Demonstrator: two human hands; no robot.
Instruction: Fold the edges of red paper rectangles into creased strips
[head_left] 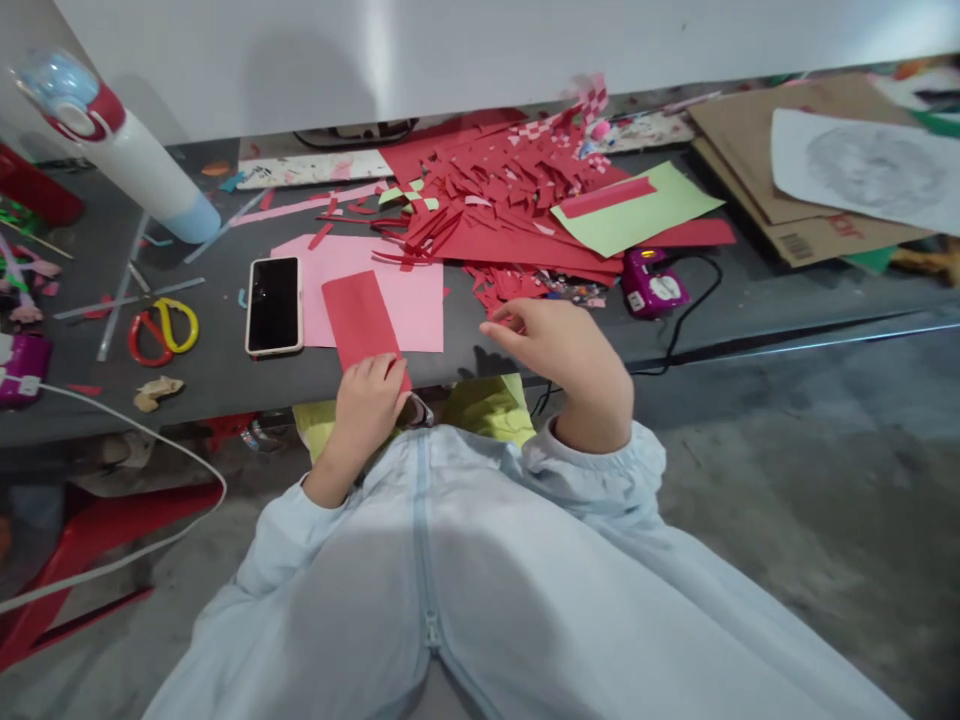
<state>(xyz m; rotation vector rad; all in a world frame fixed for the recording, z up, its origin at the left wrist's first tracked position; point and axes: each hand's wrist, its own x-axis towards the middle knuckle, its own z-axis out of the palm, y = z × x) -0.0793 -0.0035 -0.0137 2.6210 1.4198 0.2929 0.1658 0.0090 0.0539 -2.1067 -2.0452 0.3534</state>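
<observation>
The left hand (369,400) lays its fingers, close together, over the near end of a red paper rectangle (358,315); whether they pinch it cannot be told. The rectangle lies across a pink sheet (420,300) on the dark worktop (225,375). To the right, the right hand (564,340) has fingers curled, thumb slightly apart. A smartphone (274,305) lies left; cut red paper scraps (499,180) heap up on the far side.

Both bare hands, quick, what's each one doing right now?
Left hand: on the near end of the flat red paper rectangle; gripping or just resting, can't tell.
Right hand: partly open, loosely curled, nothing visibly held.
</observation>
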